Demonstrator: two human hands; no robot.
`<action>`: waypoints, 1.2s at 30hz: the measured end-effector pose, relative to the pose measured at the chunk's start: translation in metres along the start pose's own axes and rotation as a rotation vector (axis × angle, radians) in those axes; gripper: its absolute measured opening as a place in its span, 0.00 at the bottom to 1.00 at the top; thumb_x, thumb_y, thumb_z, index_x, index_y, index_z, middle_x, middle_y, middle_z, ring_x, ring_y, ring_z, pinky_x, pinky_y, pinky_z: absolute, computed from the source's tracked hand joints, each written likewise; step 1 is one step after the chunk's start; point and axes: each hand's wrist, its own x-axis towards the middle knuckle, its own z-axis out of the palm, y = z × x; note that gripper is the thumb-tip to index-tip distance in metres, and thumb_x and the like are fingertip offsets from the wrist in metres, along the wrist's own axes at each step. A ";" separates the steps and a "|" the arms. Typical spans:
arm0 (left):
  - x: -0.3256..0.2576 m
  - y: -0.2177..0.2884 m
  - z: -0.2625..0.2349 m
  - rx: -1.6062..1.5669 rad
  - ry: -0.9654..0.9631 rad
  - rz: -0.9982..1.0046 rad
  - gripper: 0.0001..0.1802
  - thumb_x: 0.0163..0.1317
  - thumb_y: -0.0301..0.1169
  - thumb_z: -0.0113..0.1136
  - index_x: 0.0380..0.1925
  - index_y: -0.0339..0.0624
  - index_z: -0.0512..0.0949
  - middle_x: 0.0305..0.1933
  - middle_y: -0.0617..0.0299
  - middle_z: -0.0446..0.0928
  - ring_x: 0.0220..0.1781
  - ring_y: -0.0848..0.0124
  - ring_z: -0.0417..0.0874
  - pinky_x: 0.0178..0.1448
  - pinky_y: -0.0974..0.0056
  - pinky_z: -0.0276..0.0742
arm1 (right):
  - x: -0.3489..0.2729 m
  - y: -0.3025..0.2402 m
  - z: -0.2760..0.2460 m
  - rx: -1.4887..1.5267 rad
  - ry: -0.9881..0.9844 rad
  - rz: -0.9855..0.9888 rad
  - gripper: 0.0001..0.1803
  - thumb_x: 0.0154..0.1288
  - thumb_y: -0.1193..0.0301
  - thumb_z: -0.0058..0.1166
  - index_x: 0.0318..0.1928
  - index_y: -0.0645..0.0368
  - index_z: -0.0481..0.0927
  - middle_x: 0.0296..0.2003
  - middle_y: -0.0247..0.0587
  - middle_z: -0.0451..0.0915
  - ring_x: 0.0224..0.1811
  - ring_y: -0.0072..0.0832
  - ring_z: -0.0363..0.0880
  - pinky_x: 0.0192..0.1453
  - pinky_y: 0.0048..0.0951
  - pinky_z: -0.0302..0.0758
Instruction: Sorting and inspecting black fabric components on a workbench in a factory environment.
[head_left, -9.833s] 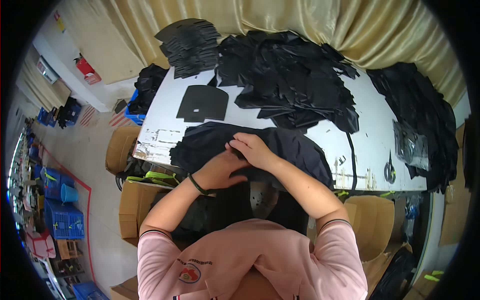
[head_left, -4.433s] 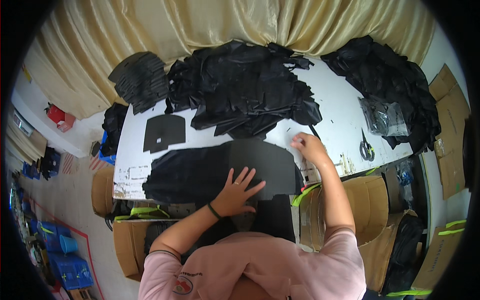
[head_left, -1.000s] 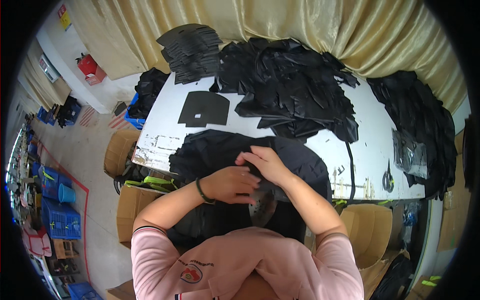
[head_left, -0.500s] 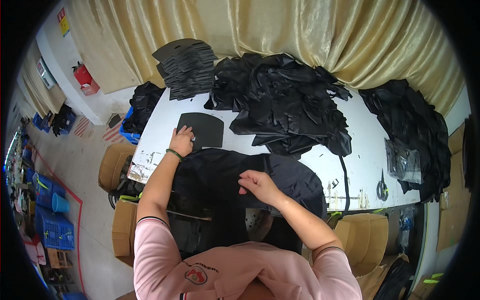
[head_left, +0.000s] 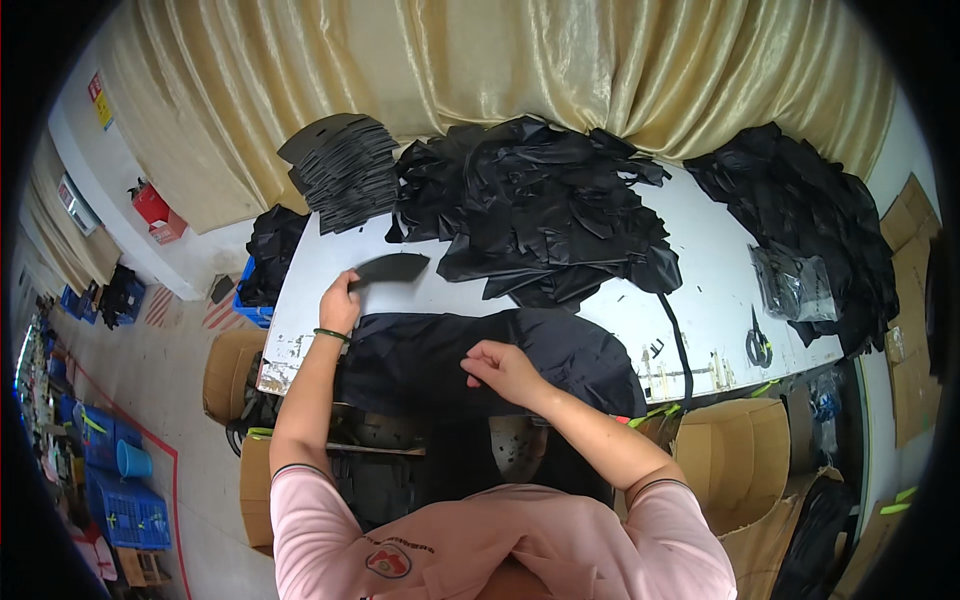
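1. Flat black panel (head_left: 390, 268): a curved, stiff-looking cut piece, one end raised off the white table (head_left: 700, 290), just beyond the far edge of the dark garment. It keeps its shape while lifted, so it likely handles as a light, semi-rigid sheet, best taken by an edge or corner, as it is now.

2. Left hand (head_left: 340, 303): pinched on the near-left end of the flat black panel, thumb and fingers closed over its edge. A green band sits at the wrist.

3. Dark garment (head_left: 480, 355): soft, limp cloth spread on the near edge of the table and hanging over it toward the person. It would probably sag and slide if lifted at one point; flat palm pressure or a two-handed hold at seams suits it better.

4. Right hand (head_left: 505, 368): rests on the dark garment near its middle, fingers curled loosely; whether it pinches a fold cannot be told.

5. Stack of black panels (head_left: 345, 170): well beyond the garment, at the far-left of the table.

6. Heap of black cloth pieces (head_left: 540, 210): beyond the garment, table centre.

7. Scissors (head_left: 758, 345): to the right of the garment, well apart.
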 end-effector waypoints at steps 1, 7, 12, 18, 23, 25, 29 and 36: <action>-0.001 0.015 -0.002 0.001 0.000 0.003 0.24 0.53 0.21 0.52 0.54 0.37 0.72 0.51 0.56 0.81 0.51 0.54 0.81 0.57 0.60 0.74 | 0.004 -0.003 -0.001 0.001 0.002 -0.002 0.07 0.67 0.71 0.56 0.37 0.63 0.77 0.24 0.31 0.78 0.26 0.15 0.76 0.32 0.19 0.72; -0.070 0.176 -0.035 -1.208 -0.254 -0.295 0.20 0.64 0.18 0.48 0.57 0.38 0.72 0.52 0.66 0.78 0.51 0.77 0.75 0.56 0.69 0.71 | 0.027 -0.033 0.005 -0.062 0.216 -0.240 0.08 0.64 0.72 0.59 0.30 0.63 0.78 0.19 0.24 0.71 0.22 0.09 0.64 0.28 0.16 0.64; -0.104 0.203 -0.032 -0.947 -0.208 0.158 0.24 0.60 0.15 0.49 0.58 0.37 0.72 0.61 0.56 0.75 0.59 0.65 0.76 0.63 0.66 0.69 | 0.023 -0.030 0.002 0.081 0.145 -0.167 0.06 0.64 0.73 0.58 0.32 0.63 0.78 0.23 0.28 0.76 0.26 0.13 0.71 0.32 0.18 0.69; -0.101 0.214 -0.046 -0.559 -0.106 0.497 0.34 0.48 0.08 0.44 0.58 0.39 0.74 0.62 0.47 0.72 0.65 0.52 0.73 0.68 0.58 0.67 | 0.005 -0.020 -0.017 -0.091 0.139 -0.265 0.15 0.69 0.71 0.52 0.55 0.59 0.73 0.51 0.40 0.76 0.52 0.28 0.76 0.54 0.29 0.75; -0.103 0.230 -0.047 -0.309 0.054 0.666 0.36 0.45 0.07 0.45 0.57 0.40 0.75 0.63 0.47 0.71 0.64 0.51 0.73 0.68 0.56 0.68 | -0.003 -0.004 -0.020 0.357 -0.058 -0.296 0.19 0.77 0.66 0.36 0.64 0.56 0.62 0.61 0.41 0.68 0.62 0.30 0.68 0.65 0.33 0.70; -0.104 0.235 -0.046 -0.298 0.093 0.683 0.36 0.44 0.07 0.45 0.57 0.40 0.75 0.63 0.46 0.71 0.64 0.51 0.73 0.68 0.56 0.69 | -0.003 0.001 -0.012 0.664 -0.072 -0.265 0.18 0.75 0.68 0.41 0.62 0.57 0.65 0.59 0.41 0.70 0.60 0.30 0.71 0.63 0.33 0.71; -0.109 0.237 -0.042 -0.464 0.038 0.601 0.33 0.48 0.08 0.48 0.58 0.37 0.74 0.59 0.46 0.74 0.62 0.51 0.75 0.66 0.57 0.70 | -0.010 -0.013 -0.010 -0.315 0.237 -0.691 0.16 0.66 0.73 0.55 0.53 0.60 0.74 0.50 0.41 0.78 0.52 0.31 0.78 0.54 0.32 0.75; -0.113 0.243 -0.055 -0.559 -0.101 0.478 0.26 0.54 0.14 0.56 0.55 0.35 0.75 0.57 0.48 0.77 0.60 0.53 0.78 0.65 0.56 0.71 | -0.013 -0.020 -0.011 -0.582 0.329 -0.763 0.16 0.61 0.75 0.58 0.50 0.62 0.76 0.45 0.40 0.80 0.47 0.33 0.79 0.53 0.31 0.75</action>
